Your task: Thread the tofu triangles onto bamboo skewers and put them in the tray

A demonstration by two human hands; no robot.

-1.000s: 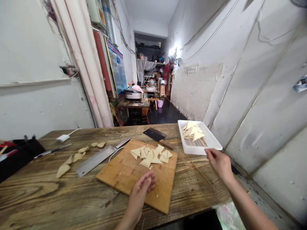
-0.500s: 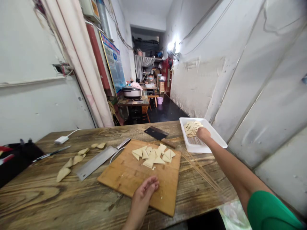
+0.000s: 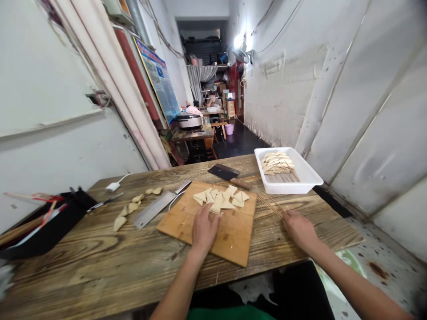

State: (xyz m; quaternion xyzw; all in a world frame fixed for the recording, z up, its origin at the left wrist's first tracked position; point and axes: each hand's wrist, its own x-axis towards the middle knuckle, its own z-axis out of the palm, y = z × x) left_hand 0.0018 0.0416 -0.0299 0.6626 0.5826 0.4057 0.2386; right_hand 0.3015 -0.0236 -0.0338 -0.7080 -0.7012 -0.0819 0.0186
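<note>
My left hand (image 3: 204, 229) lies palm down on the wooden cutting board (image 3: 233, 238), its stretched fingertips touching the near edge of a pile of pale triangular pieces (image 3: 222, 199). On the table to the right of the board, my right hand (image 3: 300, 229) has its fingers curled down onto the near ends of a bundle of thin bamboo skewers (image 3: 271, 204). A white plastic tray (image 3: 312, 178) at the far right corner holds several skewered triangles (image 3: 278, 163).
A steel cleaver (image 3: 156, 208) lies left of the board, with pale trimmings (image 3: 128, 213) beside it. A dark cleaver (image 3: 223, 172) lies behind the board. A black tray (image 3: 50, 226) with sticks stands at the left. A thin knife (image 3: 105, 202) and a white charger (image 3: 112, 186) lie beyond.
My right hand came back from the white tray to the skewers on the table. My left hand slid forward on the board to the triangles. The view tilted down.
</note>
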